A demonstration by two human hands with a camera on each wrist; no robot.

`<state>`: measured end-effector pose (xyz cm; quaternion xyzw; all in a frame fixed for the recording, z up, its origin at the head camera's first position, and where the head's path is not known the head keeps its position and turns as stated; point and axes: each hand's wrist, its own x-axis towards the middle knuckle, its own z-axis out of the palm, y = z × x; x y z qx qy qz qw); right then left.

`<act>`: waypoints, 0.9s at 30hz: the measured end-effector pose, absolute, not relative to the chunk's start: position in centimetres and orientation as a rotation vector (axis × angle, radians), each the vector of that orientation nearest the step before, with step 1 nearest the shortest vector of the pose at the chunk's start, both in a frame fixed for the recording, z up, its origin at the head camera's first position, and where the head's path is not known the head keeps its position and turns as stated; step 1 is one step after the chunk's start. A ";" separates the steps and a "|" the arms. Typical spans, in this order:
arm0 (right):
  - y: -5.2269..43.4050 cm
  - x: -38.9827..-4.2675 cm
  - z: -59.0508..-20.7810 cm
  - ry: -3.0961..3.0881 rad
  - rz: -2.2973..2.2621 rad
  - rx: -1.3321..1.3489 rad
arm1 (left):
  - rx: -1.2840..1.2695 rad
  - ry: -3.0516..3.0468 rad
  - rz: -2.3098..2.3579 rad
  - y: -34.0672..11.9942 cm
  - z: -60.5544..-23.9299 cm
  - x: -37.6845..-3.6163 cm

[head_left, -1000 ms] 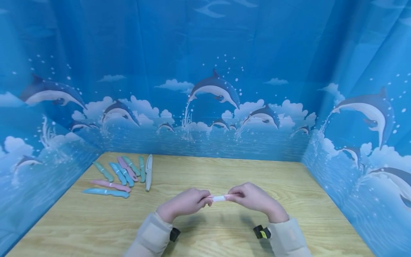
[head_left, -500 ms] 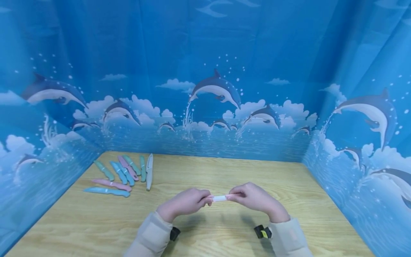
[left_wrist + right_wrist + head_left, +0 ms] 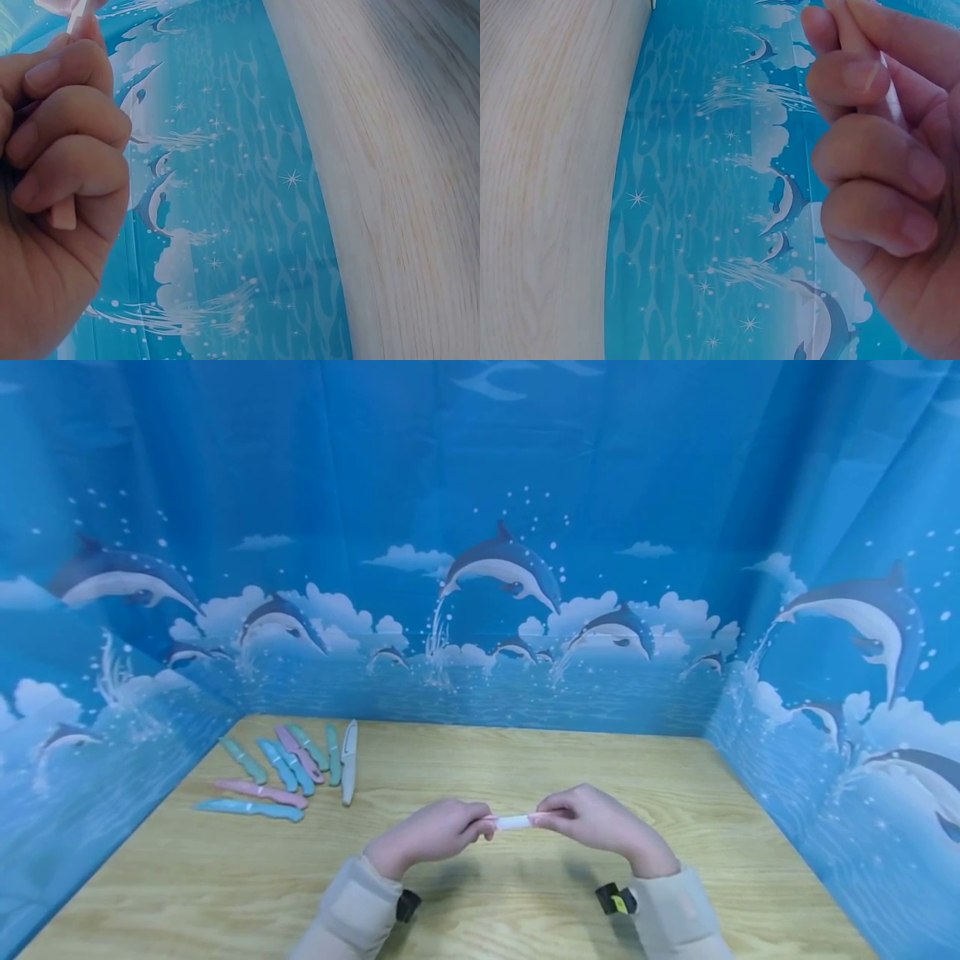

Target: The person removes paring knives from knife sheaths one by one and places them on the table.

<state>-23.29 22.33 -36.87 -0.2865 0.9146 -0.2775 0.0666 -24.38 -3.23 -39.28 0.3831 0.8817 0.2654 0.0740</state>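
In the head view, both hands meet over the middle of the table and hold one slim pink knife with a white stretch [image 3: 513, 822] between them. My left hand [image 3: 438, 835] grips its left end with curled fingers; a pale pink butt [image 3: 64, 213] sticks out below those fingers in the left wrist view. The right hand [image 3: 588, 818] pinches the other end between thumb and forefinger. In the right wrist view, the pale pink part [image 3: 853, 34] runs down behind the curled fingers [image 3: 877, 154]. Most of both ends is hidden by the hands.
Several knives in pink, blue [image 3: 247, 808] and green [image 3: 243, 760] lie at the table's back left. A whitish knife [image 3: 348, 762] lies at their right edge. Blue dolphin-print curtains [image 3: 480, 685] enclose the wooden table [image 3: 600, 760] at the back and both sides.
The right hand has shifted very slightly to the right, and the white stretch between the hands looks a little longer. The left hand and the knives on the table stay put.
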 end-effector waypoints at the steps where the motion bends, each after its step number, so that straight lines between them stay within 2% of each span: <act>1: 22.3 -23.3 -36.9 2.757 -0.837 -0.866 | 1.147 2.645 0.800 -3.3 -39.3 -24.4; 18: 23.3 -23.4 -36.3 2.779 -0.845 -0.793 | 1.120 2.685 0.777 -3.9 -39.0 -24.7; 27: 25.1 -24.1 -36.0 3.002 -0.920 -0.510 | 0.923 2.740 0.918 -6.4 -39.5 -26.6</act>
